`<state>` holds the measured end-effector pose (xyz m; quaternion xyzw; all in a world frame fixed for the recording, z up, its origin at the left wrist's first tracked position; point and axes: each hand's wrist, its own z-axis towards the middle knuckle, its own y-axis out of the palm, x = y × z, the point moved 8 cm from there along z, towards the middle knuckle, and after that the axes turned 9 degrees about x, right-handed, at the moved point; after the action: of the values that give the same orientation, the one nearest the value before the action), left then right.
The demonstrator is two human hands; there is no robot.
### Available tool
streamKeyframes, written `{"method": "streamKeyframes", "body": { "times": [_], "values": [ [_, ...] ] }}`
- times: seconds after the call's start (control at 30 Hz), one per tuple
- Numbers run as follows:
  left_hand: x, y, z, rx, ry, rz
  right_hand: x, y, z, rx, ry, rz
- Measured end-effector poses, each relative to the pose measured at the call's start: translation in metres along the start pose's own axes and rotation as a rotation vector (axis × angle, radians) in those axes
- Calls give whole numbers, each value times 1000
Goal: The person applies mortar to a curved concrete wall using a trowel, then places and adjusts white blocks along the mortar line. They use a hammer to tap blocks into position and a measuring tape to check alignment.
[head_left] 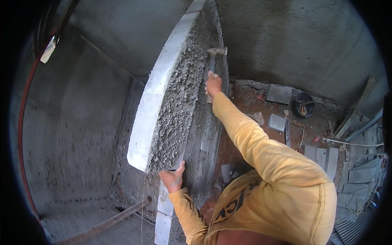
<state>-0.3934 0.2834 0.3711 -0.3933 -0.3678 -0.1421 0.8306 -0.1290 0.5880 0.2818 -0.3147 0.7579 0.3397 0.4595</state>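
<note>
My right hand [214, 83] is wrapped round the handle of a hammer [217, 51], its metal head pointing up and away from me. The hammer lies close along the grey mortared face of a block wall [175, 98]. White blocks form the wall's left edge, and rough, lumpy mortar covers the strip beside them. My left hand [172, 179] is closed at the lower end of this rough strip, thumb upward. Its fingers are partly hidden, and what they grip cannot be made out.
A thin string [143, 200] hangs below the wall's white corner. A wooden pole [110, 219] slants at lower left. On the reddish ground at right are a black bucket [304, 105], loose blocks [279, 94] and a leaning plank [354, 108]. Grey plastered walls [69, 134] stand around.
</note>
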Motion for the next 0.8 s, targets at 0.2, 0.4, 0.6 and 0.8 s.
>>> {"method": "streamKeyframes", "body": {
  "times": [0.2,0.4,0.6,0.8],
  "values": [
    [-3,2,0,21,36,-59,1,-7,2,61,0,138],
    [-6,2,1,22,32,31,1,-1,1,-24,-24,-80],
    [7,0,2,37,92,62,7,-11,5,-5,-19,103],
    [11,-2,2,47,115,110,3,-8,-4,27,-122,-145]
  ]
}}
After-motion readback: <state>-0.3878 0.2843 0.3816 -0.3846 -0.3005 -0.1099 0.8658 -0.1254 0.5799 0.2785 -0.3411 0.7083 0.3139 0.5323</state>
